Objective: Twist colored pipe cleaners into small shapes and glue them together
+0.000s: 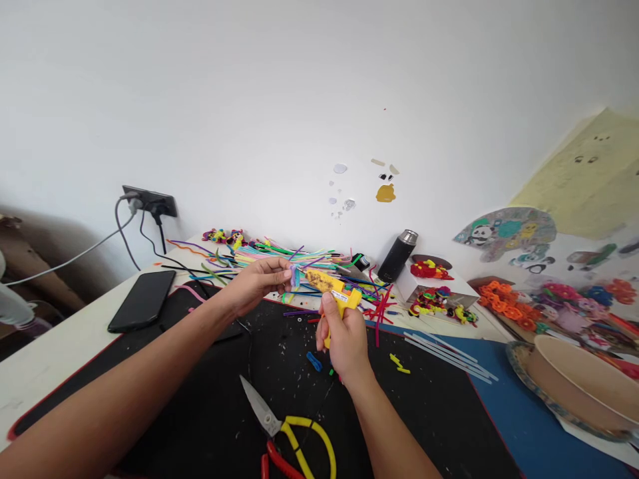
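My left hand (259, 285) pinches a small purple and light-blue fuzzy piece (295, 277) above the back of the black mat. In my right hand (344, 332) is a yellow glue gun (324, 282), its body stained brown near the front. The gun's nozzle points left and meets or nearly meets the fuzzy piece; the exact contact is too small to tell. Below the gun, a small blue fuzzy piece (314, 361) lies on the black mat (210, 399). Behind both hands, many coloured pipe cleaners (264, 253) are heaped along the wall.
Scissors (269, 422) with red and yellow handles lie open at the front. A phone (142, 301) is at the left. At the right are a black bottle (398, 256), clear glue sticks (449, 357), yellow bits (399, 364) and a round bowl (584, 379).
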`<state>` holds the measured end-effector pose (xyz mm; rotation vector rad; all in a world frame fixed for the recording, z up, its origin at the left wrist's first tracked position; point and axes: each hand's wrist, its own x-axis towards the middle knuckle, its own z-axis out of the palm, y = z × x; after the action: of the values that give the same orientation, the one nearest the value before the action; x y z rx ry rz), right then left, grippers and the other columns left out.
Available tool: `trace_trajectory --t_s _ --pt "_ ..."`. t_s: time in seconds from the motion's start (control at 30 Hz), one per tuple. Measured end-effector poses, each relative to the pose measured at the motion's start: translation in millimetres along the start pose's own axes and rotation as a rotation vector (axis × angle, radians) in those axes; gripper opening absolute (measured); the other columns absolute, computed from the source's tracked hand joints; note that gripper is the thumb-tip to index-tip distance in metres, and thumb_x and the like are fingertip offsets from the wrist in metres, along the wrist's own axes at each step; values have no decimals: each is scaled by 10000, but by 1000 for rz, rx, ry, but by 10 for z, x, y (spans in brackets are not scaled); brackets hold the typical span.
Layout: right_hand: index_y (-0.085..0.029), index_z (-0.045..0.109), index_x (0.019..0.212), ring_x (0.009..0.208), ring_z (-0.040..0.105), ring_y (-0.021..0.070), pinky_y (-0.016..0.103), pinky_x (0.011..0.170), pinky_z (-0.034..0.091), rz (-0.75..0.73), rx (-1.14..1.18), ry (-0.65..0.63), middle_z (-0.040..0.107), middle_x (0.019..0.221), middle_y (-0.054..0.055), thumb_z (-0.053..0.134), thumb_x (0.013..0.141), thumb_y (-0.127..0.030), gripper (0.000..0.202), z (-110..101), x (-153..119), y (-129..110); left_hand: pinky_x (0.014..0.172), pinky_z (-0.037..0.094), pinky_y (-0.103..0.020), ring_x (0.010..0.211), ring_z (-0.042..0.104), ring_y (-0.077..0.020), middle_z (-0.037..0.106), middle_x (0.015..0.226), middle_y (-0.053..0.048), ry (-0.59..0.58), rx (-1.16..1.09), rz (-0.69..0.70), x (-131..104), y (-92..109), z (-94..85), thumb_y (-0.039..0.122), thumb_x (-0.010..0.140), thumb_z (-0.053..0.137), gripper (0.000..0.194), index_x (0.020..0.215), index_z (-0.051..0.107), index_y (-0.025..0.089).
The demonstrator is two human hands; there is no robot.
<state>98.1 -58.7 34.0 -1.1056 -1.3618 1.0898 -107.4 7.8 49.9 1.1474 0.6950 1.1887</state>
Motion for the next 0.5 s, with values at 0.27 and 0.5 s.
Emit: trace_trajectory --t_s 0.27,0.5 --pt "-213 499 481 324 437 103 225 391 342 4 10 3 461 340 -2 504 920 -756 698 -2 -5 -7 608 443 -224 634 604 -123 681 696 -23 -12 7 6 -1 -2 -5 363 704 919 321 844 733 142" --pt "-207 523 495 315 430 99 225 384 325 21 40 -4 460 338 -4 526 905 -761 689 10 -13 -6 599 440 -220 605 586 -115 676 679 -18 -10 12 -2 -11 1 13 385 680 931 347 829 728 146"
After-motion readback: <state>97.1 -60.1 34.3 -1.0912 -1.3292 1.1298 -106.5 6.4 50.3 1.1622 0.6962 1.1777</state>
